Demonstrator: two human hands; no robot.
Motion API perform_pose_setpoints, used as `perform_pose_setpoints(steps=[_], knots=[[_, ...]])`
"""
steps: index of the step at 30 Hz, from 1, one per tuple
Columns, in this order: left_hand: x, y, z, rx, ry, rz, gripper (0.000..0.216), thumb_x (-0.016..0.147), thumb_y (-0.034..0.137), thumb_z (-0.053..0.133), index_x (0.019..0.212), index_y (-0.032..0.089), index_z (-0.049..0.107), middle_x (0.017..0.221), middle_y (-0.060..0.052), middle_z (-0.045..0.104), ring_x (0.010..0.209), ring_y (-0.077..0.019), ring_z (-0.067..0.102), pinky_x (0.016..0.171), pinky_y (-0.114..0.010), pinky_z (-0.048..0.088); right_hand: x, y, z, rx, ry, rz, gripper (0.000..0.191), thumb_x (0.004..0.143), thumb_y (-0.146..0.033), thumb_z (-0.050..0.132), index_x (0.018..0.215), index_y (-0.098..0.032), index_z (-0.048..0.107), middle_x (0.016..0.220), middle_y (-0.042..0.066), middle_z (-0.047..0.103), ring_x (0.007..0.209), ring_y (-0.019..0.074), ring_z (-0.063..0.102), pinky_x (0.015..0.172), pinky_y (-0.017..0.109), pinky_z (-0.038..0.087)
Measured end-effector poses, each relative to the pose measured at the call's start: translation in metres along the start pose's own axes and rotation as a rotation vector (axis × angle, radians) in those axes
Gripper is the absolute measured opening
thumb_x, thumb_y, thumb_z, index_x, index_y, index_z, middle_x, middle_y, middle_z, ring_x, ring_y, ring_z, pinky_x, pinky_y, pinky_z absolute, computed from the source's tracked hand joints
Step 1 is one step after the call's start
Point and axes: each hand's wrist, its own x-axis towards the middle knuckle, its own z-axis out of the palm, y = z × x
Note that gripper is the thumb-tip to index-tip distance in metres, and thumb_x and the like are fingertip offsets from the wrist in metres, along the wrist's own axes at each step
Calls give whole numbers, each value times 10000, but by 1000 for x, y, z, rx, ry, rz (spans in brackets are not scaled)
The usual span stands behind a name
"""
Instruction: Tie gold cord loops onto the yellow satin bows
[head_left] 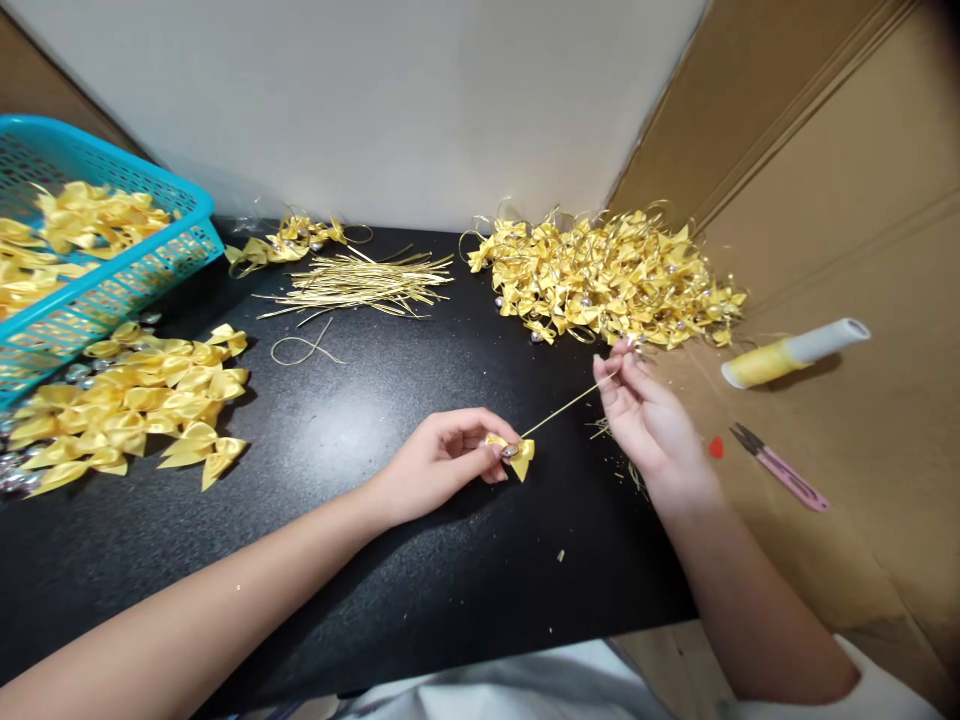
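My left hand [457, 460] pinches a small yellow ribbon bow [523, 460] with a silvery bell at its middle, just above the black table. From the bow a thin gold cord [566, 408] runs up to the right, pulled straight. My right hand [645, 410] grips the cord's far end between thumb and fingers. Just beyond that hand lies a large heap of yellow bows with gold loops [600, 275]. Farther left are a bundle of cut gold cords [360, 283] and one loose curled cord [300, 350].
At left, loose yellow bows [142, 395] lie before a turquoise basket [112, 285] holding more bows. Pink-handled thread snips [787, 475], a red scrap [716, 447] and a tube wound with yellow [795, 352] lie on cardboard at right. Cord trimmings [634, 478] are beside my right hand.
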Motion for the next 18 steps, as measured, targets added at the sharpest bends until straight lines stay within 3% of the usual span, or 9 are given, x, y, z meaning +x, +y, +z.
perform_pose_setpoints(steps=[6,13,15,18], knots=[[0,3,-1,-81,-23,-57,227,795,354,696,855,138,665,756,-43,705,663,-126,650,655,-252,535,-4,2,4,-15,-36,186,181,742,-147,755,852,-248,652,825,-79,658,639,29,605,839,219,596],[0,-2,2,-17,-36,-49,162,725,248,768,783,122,685,785,-39,674,713,-110,613,678,-227,491,-8,6,9,9,-76,163,147,747,-145,728,842,-228,652,759,-70,591,493,6,416,536,116,482],[1,-2,2,-14,-20,-23,136,723,224,767,772,121,693,843,-45,671,751,-109,617,700,-224,493,-10,8,11,-3,-84,182,136,745,-125,709,836,-212,660,727,-63,575,495,11,422,553,125,491],[1,-3,0,-54,2,-23,130,721,210,767,755,119,680,928,-56,676,779,-105,626,726,-226,500,-13,12,11,-81,-113,227,173,736,-110,699,879,-203,674,732,-47,594,586,40,543,715,187,558]])
